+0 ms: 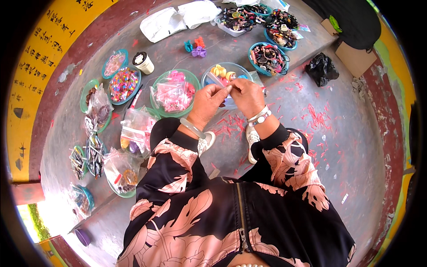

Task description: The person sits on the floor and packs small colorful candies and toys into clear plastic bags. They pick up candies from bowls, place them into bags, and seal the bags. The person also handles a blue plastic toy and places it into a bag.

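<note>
The person sits on a grey concrete floor (347,147) littered with red scraps (231,122), beside a yellow wall (31,80). Bowls of small coloured pieces stand around: a green bowl (156,84) with pink pieces in a bag, a blue bowl (240,67) with yellow clips. The left hand (207,104) and right hand (247,95) meet above the blue bowl. Their fingers are closed narrow and pinch together a small item (230,89), too small to identify.
</note>
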### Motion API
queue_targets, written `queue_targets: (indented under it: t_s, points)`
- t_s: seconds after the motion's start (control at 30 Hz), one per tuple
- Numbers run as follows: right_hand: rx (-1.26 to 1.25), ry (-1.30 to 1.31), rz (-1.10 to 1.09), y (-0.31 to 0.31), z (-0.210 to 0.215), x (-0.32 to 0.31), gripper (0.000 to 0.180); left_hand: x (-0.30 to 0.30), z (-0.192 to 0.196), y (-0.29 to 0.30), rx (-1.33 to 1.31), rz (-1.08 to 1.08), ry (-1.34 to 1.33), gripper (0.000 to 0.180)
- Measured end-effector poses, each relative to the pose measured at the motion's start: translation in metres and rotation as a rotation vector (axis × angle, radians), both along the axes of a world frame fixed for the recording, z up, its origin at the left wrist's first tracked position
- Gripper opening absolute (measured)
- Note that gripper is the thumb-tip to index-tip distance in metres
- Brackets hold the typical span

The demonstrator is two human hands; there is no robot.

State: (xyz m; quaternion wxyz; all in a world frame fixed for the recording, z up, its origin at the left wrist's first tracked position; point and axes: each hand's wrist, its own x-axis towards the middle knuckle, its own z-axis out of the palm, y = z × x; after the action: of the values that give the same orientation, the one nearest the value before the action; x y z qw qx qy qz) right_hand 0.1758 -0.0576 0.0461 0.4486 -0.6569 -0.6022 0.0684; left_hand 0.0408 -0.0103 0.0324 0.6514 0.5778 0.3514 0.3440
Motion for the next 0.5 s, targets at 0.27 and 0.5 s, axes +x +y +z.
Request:
queue_targets:
  t_s: [0.27,0.5]
  points:
    - [-0.19,0.279,0.098,0.004,-0.005,0.002,0.01,-0.002,-0.009,0.003,0.128,0.026,0.025,0.026]
    - [-0.172,0.534,0.06,0.009,-0.018,0.015,0.01,-0.004,-0.008,0.002,0.263,-0.022,0.095,0.025]
